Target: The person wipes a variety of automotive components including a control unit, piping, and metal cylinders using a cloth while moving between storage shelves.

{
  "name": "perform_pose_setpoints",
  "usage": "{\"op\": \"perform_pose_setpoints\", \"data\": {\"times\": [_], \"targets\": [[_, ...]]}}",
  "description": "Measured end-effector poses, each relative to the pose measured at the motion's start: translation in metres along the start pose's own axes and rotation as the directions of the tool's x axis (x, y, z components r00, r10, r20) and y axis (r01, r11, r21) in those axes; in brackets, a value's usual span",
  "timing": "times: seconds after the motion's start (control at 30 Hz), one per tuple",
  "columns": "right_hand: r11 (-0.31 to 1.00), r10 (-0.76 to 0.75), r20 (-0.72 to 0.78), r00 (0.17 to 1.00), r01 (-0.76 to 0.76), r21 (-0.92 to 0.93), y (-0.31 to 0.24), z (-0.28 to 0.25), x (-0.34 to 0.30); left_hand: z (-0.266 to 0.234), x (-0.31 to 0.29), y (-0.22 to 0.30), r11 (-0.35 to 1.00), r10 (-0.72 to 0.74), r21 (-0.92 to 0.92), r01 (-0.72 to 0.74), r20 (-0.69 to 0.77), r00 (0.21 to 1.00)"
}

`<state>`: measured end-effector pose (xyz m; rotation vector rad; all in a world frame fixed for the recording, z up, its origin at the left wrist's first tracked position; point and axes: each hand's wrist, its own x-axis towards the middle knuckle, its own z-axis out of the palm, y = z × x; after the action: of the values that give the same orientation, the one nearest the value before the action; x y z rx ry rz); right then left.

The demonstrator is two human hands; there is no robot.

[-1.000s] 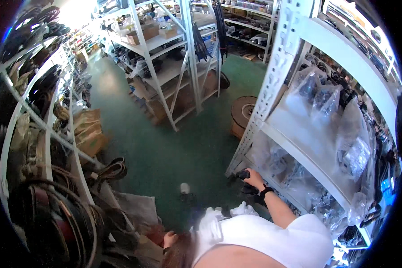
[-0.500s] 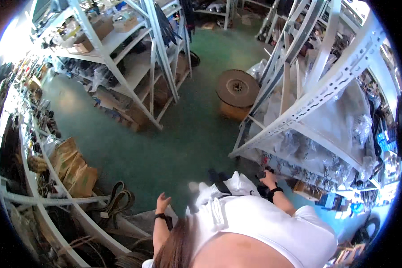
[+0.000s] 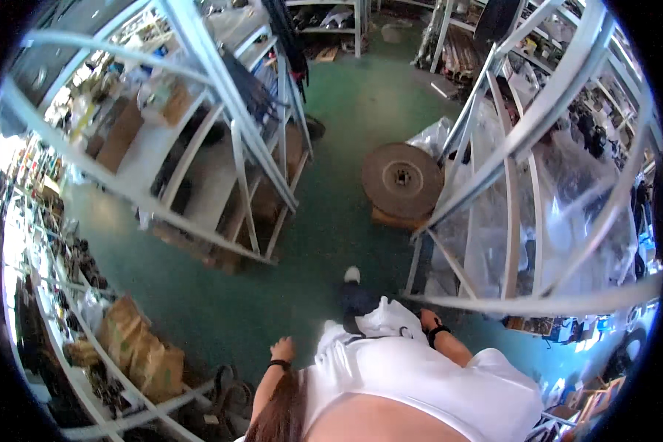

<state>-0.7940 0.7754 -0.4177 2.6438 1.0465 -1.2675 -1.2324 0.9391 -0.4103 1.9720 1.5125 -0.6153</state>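
Observation:
My left hand [image 3: 282,348] hangs low at my left side, a black band on its wrist. Its fingers are loosely bent, with nothing visible in them. At my other side is my right hand [image 3: 429,320], below the corner of the right-hand rack and wearing a dark wristband [image 3: 439,331]. Its fingers are small in view and partly hidden, so I cannot make out whether it holds anything. Between the hands, past my white shirt [image 3: 412,361], a dark trouser leg and a light shoe [image 3: 352,274] show on the green floor [image 3: 309,221].
A metal rack [image 3: 236,147] with boxes stands ahead left. On the right, another rack [image 3: 508,162] holds plastic-wrapped goods. A large brown reel [image 3: 403,184] sits beside it on the floor. Brown paper sacks [image 3: 144,350] and looped belts [image 3: 232,398] lie at lower left.
I have moved forward between the racks, and the reel looks closer. My left hand's fingers are more bent. The dark thing at my right hand no longer shows; a shoe has come into view.

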Motion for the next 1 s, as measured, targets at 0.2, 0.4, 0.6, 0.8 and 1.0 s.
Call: {"op": "perform_pose_setpoints", "data": {"times": [0.2,0.4,0.6,0.8,1.0], "targets": [[0.972,-0.046,-0.181,0.982,0.002,-0.235,-0.105,-0.090,0.056,-0.089,0.133,0.000,0.894,-0.075,-0.386,0.226,0.370,0.926],[0.992,-0.032,-0.364,0.931,-0.015,-0.126,-0.127,-0.140,0.091,-0.162,0.221,0.082,0.968,0.246,-0.131,-0.214,0.337,0.909],[0.921,0.316,-0.262,0.912,-0.228,0.317,-0.106,-0.129,0.103,-0.273,0.325,0.111,0.915,0.280,0.261,-0.307,0.136,0.950],[0.726,0.611,-0.346,0.712,-0.329,0.604,-0.129,-0.060,0.124,-0.347,0.407,0.210,0.851,0.468,0.039,-0.524,0.399,0.789],[0.547,0.700,-0.172,0.694,-0.365,0.753,-0.229,-0.086,0.159,-0.428,0.398,0.326,0.794,0.588,-0.160,-0.587,0.449,0.673]]}}
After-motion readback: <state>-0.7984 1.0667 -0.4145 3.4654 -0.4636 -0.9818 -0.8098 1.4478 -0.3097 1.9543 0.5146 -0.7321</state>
